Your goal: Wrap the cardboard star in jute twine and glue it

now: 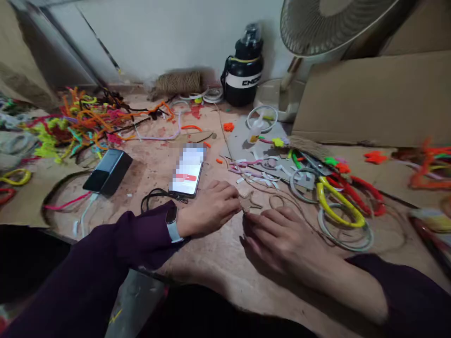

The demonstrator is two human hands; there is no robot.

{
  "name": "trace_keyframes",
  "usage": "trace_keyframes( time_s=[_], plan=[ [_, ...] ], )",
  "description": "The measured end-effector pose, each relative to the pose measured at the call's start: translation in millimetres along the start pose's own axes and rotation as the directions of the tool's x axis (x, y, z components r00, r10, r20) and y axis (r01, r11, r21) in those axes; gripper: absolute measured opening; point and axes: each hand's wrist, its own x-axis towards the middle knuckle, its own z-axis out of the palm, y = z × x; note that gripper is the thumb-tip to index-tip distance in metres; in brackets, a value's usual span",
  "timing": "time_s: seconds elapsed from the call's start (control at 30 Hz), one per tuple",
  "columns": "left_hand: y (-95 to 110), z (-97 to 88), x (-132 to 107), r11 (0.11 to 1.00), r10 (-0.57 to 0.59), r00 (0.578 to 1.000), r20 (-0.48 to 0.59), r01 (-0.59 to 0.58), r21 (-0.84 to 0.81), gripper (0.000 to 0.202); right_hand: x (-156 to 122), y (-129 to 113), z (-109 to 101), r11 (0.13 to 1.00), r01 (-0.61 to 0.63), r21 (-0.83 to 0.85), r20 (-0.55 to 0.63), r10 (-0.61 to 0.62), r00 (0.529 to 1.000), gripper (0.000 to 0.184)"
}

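Both hands meet over the table, fingertips nearly touching. My left hand (216, 206) is closed in a pinch on a thin piece of tan twine (251, 203), which bends into small curls between the hands. The fingers of my right hand (280, 237) press together on the same twine from the other side. Just beyond my left wrist a lit phone (190, 171) lies with a black cord at its lower end. Beyond my right hand are scissors with yellow handles (336, 206) and a pale ring (366, 234).
A tangle of coloured pipe cleaners (95, 117) covers the far left. Nearer stands a dark power bank (109, 172) with cables. Along the wall are a twine roll (179, 82), a black bottle (243, 77) and a fan (326, 23). Paper scraps (262, 176) and a cardboard sheet (373, 101) are right.
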Motion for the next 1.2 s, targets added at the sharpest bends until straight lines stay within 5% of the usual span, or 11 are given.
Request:
trace_keyframes(
  time_s=[0.5,0.73,0.93,1.2],
  plan=[
    [4.0,-0.9,-0.5,0.999,0.003,1.0,0.009,-0.003,0.032,0.021,4.2,4.4,1.5,0.999,-0.003,0.049,0.007,0.003,1.0,0.021],
    [5.3,0.5,-0.6,0.999,-0.041,0.999,0.015,0.041,-0.01,0.021,4.6,19.5,-10.0,0.967,-0.07,0.246,0.076,0.053,0.996,0.014],
    [4.9,0.8,-0.6,0.999,-0.04,0.999,0.017,0.04,0.002,0.019,4.2,25.6,-10.4,0.955,-0.135,0.265,0.101,0.112,0.989,0.026],
    [11.6,-10.6,-6.2,1.0,0.01,0.992,-0.123,-0.008,0.013,0.017,-6.0,29.0,3.8,0.946,-0.165,0.278,0.062,0.154,0.986,0.05]
  ],
)
